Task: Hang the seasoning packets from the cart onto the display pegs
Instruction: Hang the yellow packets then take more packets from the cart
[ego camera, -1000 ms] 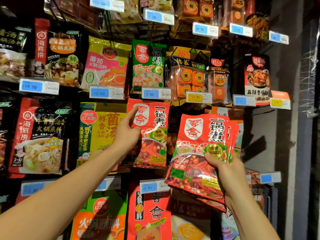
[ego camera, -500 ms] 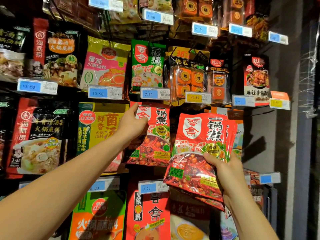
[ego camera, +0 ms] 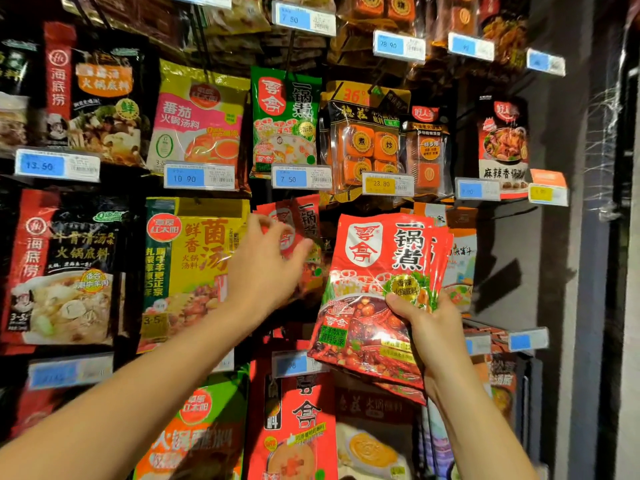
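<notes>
The right hand (ego camera: 433, 327) clamps its thumb and fingers on a fanned stack of glossy red plastic seasoning packets (ego camera: 374, 271), right of centre. The left hand (ego camera: 266, 271), blurred, has its fingers loosely apart. It is in front of a matching hanging red packet (ego camera: 306, 220) below a white-and-blue price tag (ego camera: 301, 178). I cannot tell whether they touch.

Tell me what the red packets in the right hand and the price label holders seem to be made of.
The red packets look like thin glossy plastic film: glare streaks and soft creases cross the print. The price label holders seem to be clear rigid plastic over paper slips, judging by their flat, shiny fronts.
</notes>
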The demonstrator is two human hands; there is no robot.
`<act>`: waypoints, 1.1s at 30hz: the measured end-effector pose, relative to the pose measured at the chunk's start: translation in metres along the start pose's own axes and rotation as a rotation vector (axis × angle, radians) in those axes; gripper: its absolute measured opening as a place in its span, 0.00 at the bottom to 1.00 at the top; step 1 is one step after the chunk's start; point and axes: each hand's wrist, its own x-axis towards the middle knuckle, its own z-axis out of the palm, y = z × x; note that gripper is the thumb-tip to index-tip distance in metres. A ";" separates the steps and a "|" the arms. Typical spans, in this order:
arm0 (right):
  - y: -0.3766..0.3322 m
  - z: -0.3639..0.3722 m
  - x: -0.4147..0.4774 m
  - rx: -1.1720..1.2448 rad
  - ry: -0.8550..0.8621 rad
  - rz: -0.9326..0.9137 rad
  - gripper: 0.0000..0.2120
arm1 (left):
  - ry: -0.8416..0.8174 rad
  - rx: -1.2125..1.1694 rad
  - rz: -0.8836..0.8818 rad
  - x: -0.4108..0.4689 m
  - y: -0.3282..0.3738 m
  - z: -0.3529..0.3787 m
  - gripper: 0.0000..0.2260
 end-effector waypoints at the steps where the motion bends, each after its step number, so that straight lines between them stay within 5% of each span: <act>1: 0.001 0.003 -0.001 0.006 -0.004 -0.004 0.19 | -0.087 -0.231 -0.014 -0.012 0.006 -0.001 0.22; 3: 0.002 0.009 -0.003 0.018 -0.030 -0.011 0.19 | -0.380 -0.648 -0.115 -0.030 0.017 -0.002 0.24; 5: 0.003 0.016 -0.006 0.028 -0.059 -0.020 0.19 | -0.492 -0.827 -0.180 -0.036 0.017 0.005 0.23; 12: 0.015 0.031 -0.007 0.031 -0.096 -0.038 0.24 | -0.375 -0.974 -0.289 -0.043 0.013 0.009 0.16; 18: 0.028 0.036 -0.001 -0.010 0.017 -0.004 0.51 | -0.425 -1.169 -0.619 -0.042 0.005 0.009 0.18; 20: 0.027 0.036 0.000 -0.011 0.032 -0.021 0.44 | -0.408 -1.174 -0.653 -0.039 0.004 0.009 0.17; 24: 0.015 0.031 -0.002 -0.080 0.056 -0.075 0.10 | -0.408 -1.051 -0.619 -0.033 -0.001 0.008 0.16; 28: 0.016 0.021 0.001 -0.143 0.096 -0.052 0.20 | -0.552 -0.893 -0.414 -0.022 -0.011 -0.011 0.21; 33: 0.015 0.015 0.003 -0.131 0.115 -0.027 0.17 | -0.492 -0.843 -0.337 0.009 -0.024 -0.036 0.39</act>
